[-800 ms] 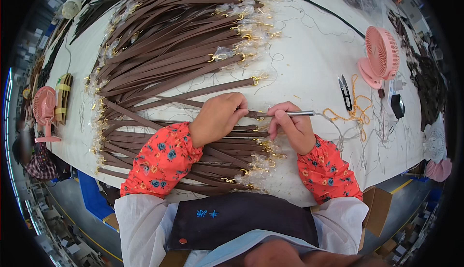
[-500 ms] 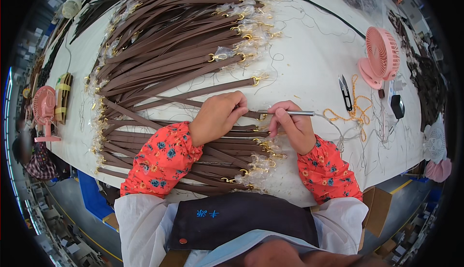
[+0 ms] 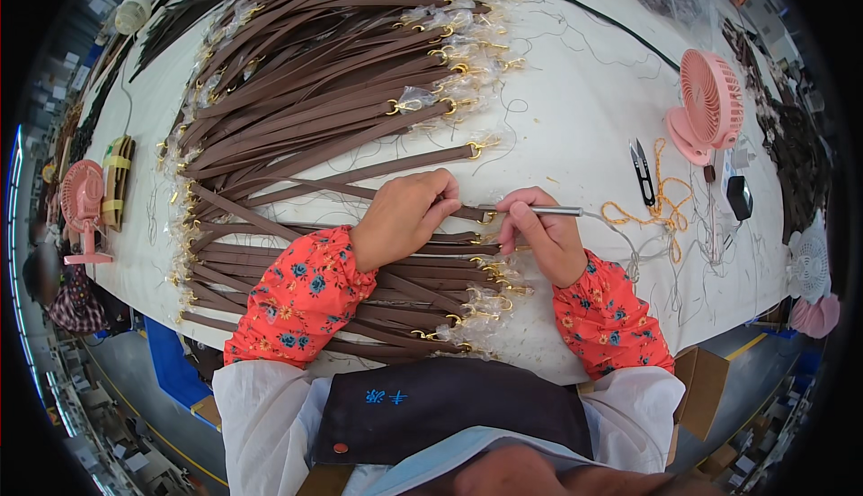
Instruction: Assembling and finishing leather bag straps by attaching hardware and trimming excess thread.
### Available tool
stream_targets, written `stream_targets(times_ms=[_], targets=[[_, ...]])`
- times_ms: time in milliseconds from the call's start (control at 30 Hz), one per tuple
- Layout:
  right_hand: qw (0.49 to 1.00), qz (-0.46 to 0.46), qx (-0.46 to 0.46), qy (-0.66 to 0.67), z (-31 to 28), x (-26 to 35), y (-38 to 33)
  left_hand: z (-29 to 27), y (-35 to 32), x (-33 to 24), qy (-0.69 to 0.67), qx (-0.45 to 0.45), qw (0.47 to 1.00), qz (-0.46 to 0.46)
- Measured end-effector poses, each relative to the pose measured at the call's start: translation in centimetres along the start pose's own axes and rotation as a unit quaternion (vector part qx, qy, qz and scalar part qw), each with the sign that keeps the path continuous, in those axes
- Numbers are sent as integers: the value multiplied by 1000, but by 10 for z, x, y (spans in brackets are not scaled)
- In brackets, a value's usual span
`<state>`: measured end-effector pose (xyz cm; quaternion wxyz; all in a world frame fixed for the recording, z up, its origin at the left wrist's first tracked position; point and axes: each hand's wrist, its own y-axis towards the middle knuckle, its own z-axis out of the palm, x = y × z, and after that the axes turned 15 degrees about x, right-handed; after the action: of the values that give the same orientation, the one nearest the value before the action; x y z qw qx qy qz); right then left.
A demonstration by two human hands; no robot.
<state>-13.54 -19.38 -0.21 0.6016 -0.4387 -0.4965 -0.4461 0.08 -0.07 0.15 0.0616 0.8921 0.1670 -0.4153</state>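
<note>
"Left hand [image 3: 409,213]?"
"Pinching a brown strap [image 3: 472,215] over the white table [image 3: 575,119], just short of its gold ring [image 3: 488,218]."
"Right hand [image 3: 544,231]?"
"Gripping a pen-like metal tool [image 3: 562,211], tip at the strap's end: detail work, seemingly. The next move calls for steadiness."

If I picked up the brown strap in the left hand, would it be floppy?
Probably bendy: the strap looks flat and narrow, and similar straps in the pile curve. Likely light, being so slim. Its gold ring might dangle.
</note>
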Motion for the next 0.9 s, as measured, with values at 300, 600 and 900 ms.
stream_targets(times_ms=[300,600,900], targets=[[1000,-4,2,14,2,2,-1,-2,-1,2,-13,2,1000,-3],[903,-187,-25,-385,5,-3,11,-27,-2,10,-211,-36,975,-54],[892,-184,-11,-413,8,2,12,-127,-55,43,30,-321,945,-61]])
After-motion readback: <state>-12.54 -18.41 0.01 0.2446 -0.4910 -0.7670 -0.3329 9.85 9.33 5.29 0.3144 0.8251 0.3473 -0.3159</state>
